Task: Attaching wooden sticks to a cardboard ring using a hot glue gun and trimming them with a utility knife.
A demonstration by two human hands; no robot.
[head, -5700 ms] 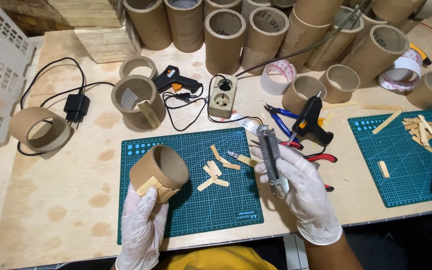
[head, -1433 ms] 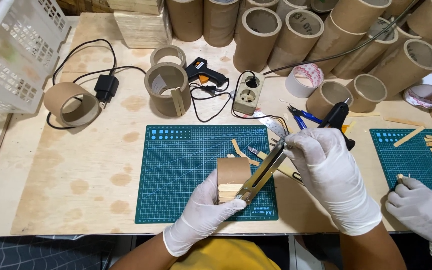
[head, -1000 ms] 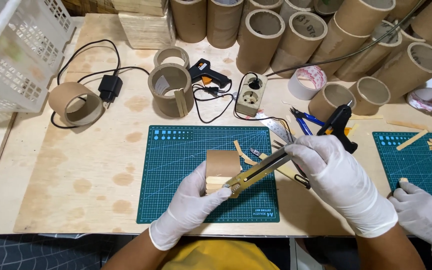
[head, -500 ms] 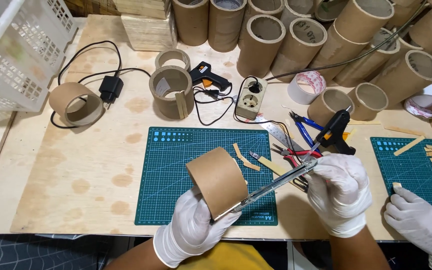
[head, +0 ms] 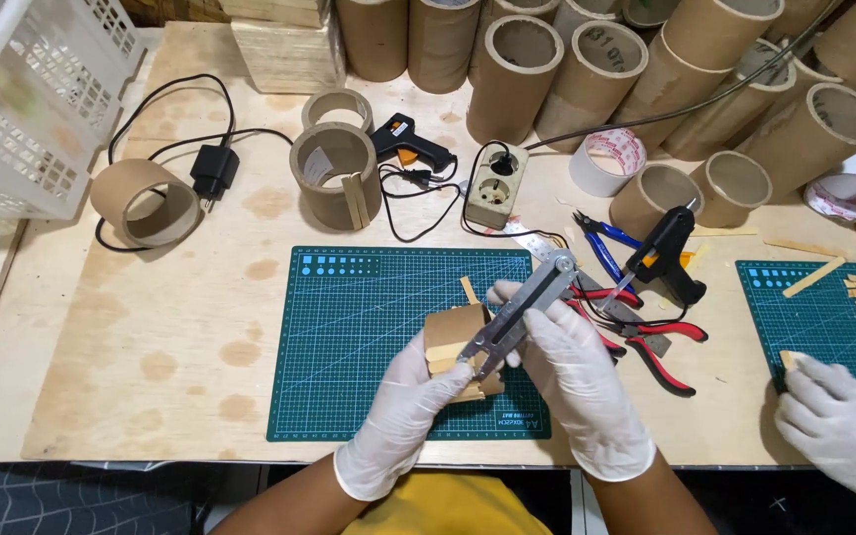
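Both gloved hands met over the green cutting mat (head: 369, 327) at the near edge of the counter (head: 151, 337). The left hand (head: 410, 401) had its fingers wrapped around a short cardboard ring (head: 453, 332) with flat wooden sticks on its side, steadying it just above the mat. The right hand (head: 579, 381) had its fingers closed around the handles of a metal cutting tool (head: 517, 317), whose blades lay against the ring right beside the left fingertips.

The likeliest trouble seemed to be the blades slipping off the curved cardboard toward the thin glove, since the two hands sat so close. A hard squeeze could also have crushed the ring or split a stick.

Just beyond the right fingers, red-handled pliers (head: 646, 332) and a black glue gun (head: 661, 253) lay close enough to be knocked. A co-worker's gloved hand (head: 844, 426) rested on a second mat, well off to the right. Farther still, cardboard tubes (head: 587, 69) stood crowded behind the trailing cords.
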